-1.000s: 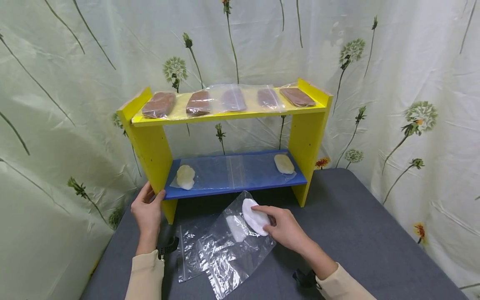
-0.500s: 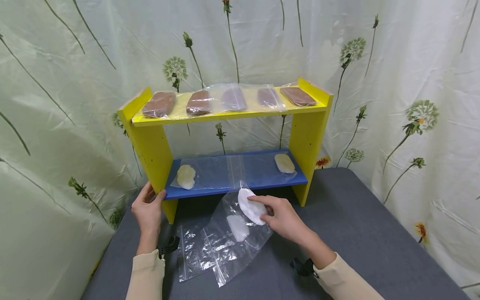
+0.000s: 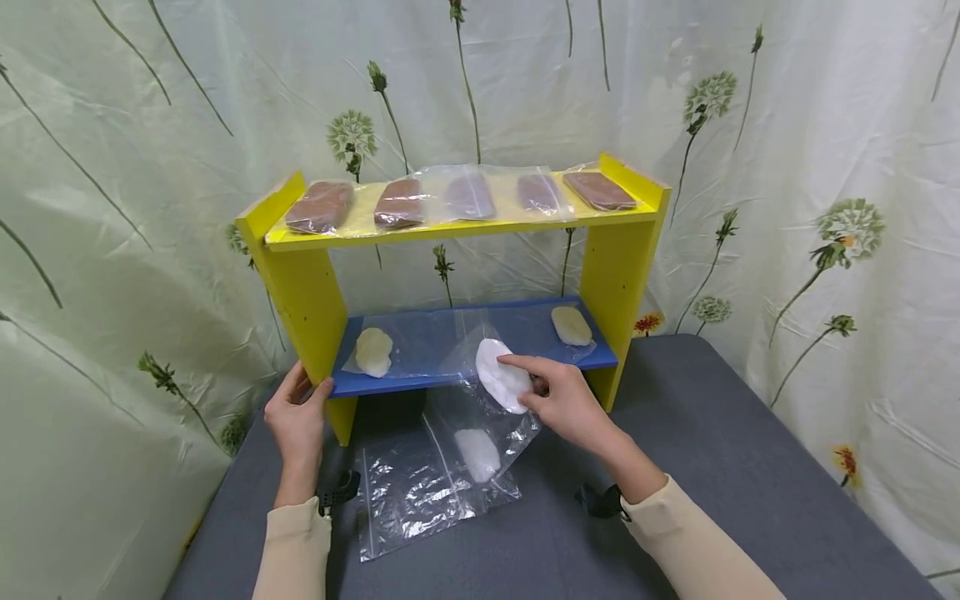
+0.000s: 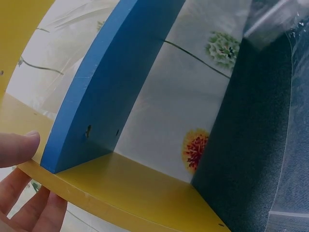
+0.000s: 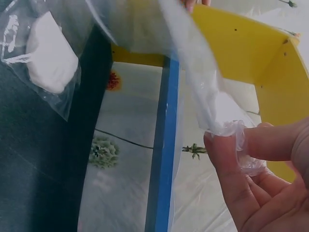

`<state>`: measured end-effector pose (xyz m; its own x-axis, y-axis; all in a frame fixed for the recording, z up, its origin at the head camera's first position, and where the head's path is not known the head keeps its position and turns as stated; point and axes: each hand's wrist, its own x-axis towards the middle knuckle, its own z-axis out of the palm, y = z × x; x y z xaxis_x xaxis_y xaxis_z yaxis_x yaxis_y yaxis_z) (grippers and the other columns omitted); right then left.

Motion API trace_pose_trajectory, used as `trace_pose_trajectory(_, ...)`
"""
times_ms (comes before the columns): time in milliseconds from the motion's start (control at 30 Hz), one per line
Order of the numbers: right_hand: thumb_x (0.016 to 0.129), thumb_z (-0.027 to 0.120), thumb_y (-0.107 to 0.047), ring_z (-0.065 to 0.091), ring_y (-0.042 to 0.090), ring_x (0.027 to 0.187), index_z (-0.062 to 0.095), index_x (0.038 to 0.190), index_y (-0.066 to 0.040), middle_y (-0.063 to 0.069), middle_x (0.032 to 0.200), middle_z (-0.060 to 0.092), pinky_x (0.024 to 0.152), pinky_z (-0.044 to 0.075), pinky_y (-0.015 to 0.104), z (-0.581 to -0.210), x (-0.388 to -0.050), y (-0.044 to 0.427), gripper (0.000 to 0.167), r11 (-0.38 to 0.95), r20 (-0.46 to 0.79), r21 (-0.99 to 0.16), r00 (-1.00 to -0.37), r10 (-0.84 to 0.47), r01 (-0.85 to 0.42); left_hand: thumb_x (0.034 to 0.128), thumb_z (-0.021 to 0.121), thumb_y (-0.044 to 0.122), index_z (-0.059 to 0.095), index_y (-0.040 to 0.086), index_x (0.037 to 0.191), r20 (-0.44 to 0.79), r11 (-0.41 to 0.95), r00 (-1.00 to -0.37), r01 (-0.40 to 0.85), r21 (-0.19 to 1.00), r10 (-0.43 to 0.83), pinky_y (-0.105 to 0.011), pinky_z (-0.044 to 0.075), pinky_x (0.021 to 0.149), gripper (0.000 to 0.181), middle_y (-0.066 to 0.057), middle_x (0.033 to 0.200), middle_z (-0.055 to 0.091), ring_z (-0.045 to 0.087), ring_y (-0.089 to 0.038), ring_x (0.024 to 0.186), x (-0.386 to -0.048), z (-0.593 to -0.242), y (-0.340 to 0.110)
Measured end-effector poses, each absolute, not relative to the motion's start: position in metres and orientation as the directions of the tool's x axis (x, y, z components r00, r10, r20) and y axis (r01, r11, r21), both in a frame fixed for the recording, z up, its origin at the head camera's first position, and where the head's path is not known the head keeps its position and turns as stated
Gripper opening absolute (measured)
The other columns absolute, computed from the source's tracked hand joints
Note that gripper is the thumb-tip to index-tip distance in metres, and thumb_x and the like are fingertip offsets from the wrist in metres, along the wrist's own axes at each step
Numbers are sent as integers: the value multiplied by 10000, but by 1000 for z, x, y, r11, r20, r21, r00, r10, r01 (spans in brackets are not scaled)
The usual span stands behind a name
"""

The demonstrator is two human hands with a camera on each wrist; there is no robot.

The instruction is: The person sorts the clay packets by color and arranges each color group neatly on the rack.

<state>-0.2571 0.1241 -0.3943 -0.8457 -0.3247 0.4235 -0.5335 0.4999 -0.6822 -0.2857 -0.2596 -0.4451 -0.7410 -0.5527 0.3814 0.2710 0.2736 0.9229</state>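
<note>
My right hand (image 3: 566,400) pinches a clear zip bag at its edge, where a flat white oval piece (image 3: 501,375) lies inside. The bag hangs down in front of the blue lower shelf (image 3: 420,384), with the piece over that shelf's front edge. My left hand (image 3: 296,417) grips the yellow side panel (image 3: 300,317) of the shelf unit, thumb inside and fingers outside in the left wrist view. Another white piece (image 3: 477,454) in a clear bag (image 3: 408,500) lies on the table below. On the blue shelf are two cream-coloured pieces, one left (image 3: 372,352) and one right (image 3: 572,326), in clear bags.
Several bagged brown slabs (image 3: 400,203) lie in a row on the yellow top shelf (image 3: 480,225). The unit stands on a dark grey table (image 3: 697,467). A flower-patterned curtain (image 3: 787,167) hangs behind and at both sides.
My right hand has lifted the bagged white piece from the table up and forward to the blue shelf's front edge. The other white piece stays on the table. My left hand keeps its grip.
</note>
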Motion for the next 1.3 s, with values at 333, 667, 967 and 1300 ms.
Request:
trace_pose_trajectory(333,899,705,5,461,155,511,625,1376,-369,-9,785,593,436,347,271,-382,-279,124,612,455,422,-735,-865,-272,-502,923,751,170,641,327,1373,379,273,-741,268,924,-554,-342,536,945,489,-44,1314,650,619,-253,1173,-286,-446,-260)
trace_pose_trajectory(667,893,730,16,636,202,680,616,1410,-207,90,1083,633,510,494,302,-378,-307,127,574,399,481,-765,-861,-168,-505,892,784,138,664,312,1348,427,303,-714,305,903,-554,-302,551,913,503,-46,1276,676,637,-224,1133,-290,-447,-262)
trace_pose_trajectory(967,886,761,-43,644,209,713,590,1434,-170,121,1014,643,582,561,312,-389,-325,127,588,445,431,-795,-900,-65,-412,896,781,156,658,332,1351,428,312,-720,299,902,-547,-322,549,926,503,-38,1283,673,634,-227,1141,-289,-449,-262)
trace_pose_trajectory(1300,874,777,-108,588,192,665,584,1428,-93,79,836,647,557,489,305,-397,-345,123,586,552,414,-740,-907,-77,-384,896,781,157,657,335,1351,424,308,-719,298,904,-550,-317,550,922,504,-38,1284,670,631,-230,1141,-289,-449,-263)
